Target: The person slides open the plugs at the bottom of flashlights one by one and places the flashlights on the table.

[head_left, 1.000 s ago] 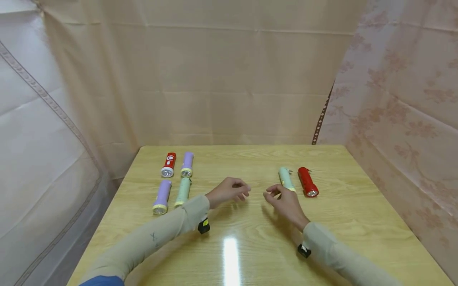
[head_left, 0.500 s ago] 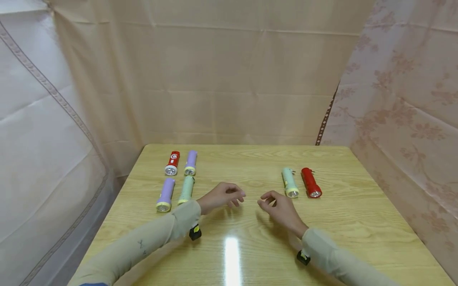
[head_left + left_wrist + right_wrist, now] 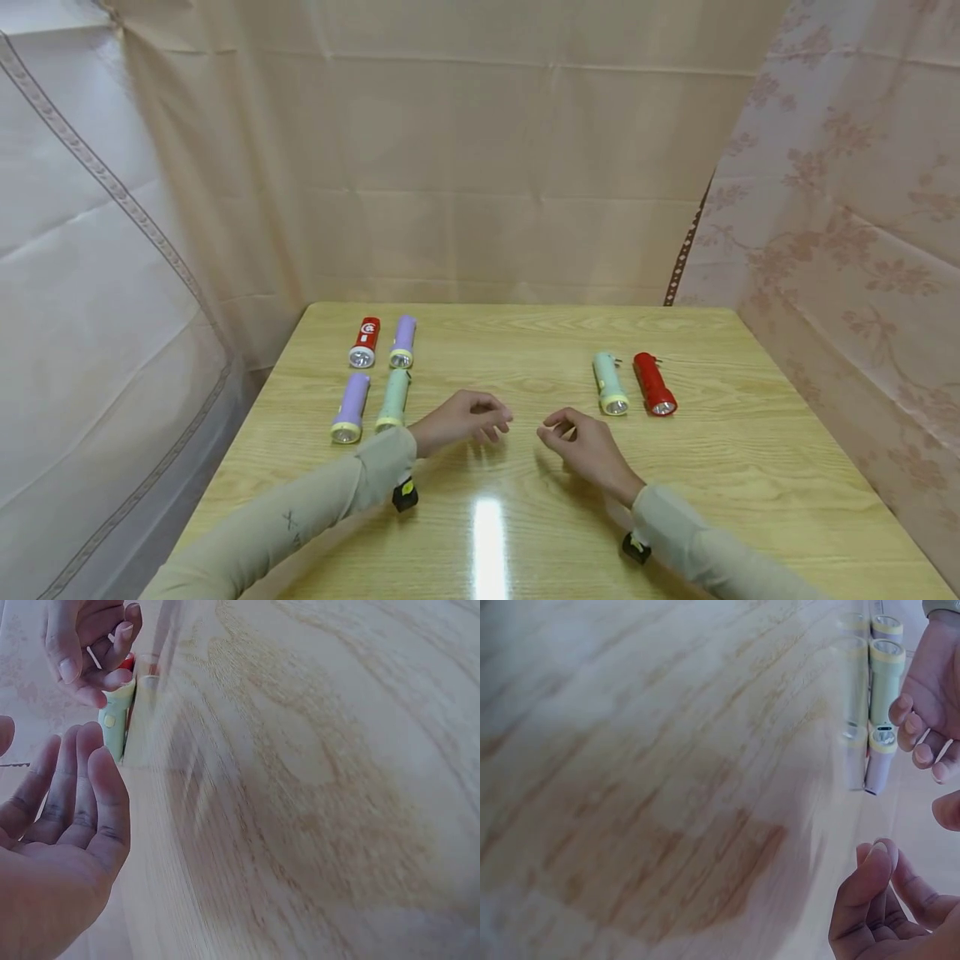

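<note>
My left hand (image 3: 459,423) hovers over the middle of the table, fingers loosely bent, with nothing in it. Facing it across a small gap is my right hand (image 3: 592,450), also holding nothing, thumb and fingertips close together. Left of the left hand lie a mint green flashlight (image 3: 394,393), its head partly behind the sleeve, and a purple flashlight (image 3: 352,404). Behind them are a red flashlight with a white head (image 3: 366,340) and another purple flashlight (image 3: 403,338). Beyond the right hand lie a second mint flashlight (image 3: 609,379) and an all-red flashlight (image 3: 652,382).
All the flashlights lie on a wooden table (image 3: 495,358), lenses toward me. A beige curtain (image 3: 480,167) hangs behind it, with pale cloths at both sides. A light reflection (image 3: 489,546) shows on the front of the tabletop.
Both hands have drawn slightly nearer to me, the left one also a little leftward. The mint flashlight's head on the right is now uncovered. The head view has shifted slightly; the flashlights stay put.
</note>
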`<state>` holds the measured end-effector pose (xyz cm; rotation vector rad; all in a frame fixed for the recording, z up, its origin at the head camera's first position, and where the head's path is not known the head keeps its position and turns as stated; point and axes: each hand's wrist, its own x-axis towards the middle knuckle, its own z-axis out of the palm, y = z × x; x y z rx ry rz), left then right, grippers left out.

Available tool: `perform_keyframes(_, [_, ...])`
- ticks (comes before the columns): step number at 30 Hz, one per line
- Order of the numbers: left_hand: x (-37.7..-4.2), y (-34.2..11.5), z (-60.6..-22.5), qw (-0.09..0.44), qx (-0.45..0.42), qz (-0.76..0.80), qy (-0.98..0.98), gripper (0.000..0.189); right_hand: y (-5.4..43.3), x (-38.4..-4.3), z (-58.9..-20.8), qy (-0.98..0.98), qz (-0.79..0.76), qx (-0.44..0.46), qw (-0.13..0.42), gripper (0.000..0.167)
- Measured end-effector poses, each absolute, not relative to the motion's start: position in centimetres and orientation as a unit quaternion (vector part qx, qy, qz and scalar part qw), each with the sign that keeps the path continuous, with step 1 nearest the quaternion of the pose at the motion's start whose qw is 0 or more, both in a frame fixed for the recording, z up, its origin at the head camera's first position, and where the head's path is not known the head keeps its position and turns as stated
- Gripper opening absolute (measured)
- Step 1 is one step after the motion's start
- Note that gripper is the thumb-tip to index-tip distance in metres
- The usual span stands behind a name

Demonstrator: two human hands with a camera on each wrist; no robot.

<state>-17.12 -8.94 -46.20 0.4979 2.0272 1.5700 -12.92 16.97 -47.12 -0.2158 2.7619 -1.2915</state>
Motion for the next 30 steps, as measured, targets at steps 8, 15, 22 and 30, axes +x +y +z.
perform_keyframes(8, [-17.5, -9.9, -46.1, 0.246, 0.179, 0.577, 0.757, 0.043, 16.3, -13.3, -47.4, 0.902, -0.422, -0.08, 0.045, 0.025])
perform_keyframes(15, [-18.6, -11.7, -45.8, 0.219, 0.162, 0.579, 0.768, 0.044, 15.2, -13.6, -47.6, 0.896, -0.431, -0.091, 0.049, 0.023])
perform_keyframes(22, [-19.5, -14.2, -46.3, 0.199, 0.12, 0.604, 0.763, 0.044, 14.0, -13.8, -47.7, 0.889, -0.442, -0.102, 0.065, 0.021])
perform_keyframes(30, [-20.3, -16.6, -45.5, 0.172, 0.086, 0.618, 0.762, 0.036, 12.7, -14.3, -47.7, 0.878, -0.455, -0.123, 0.079, 0.024])
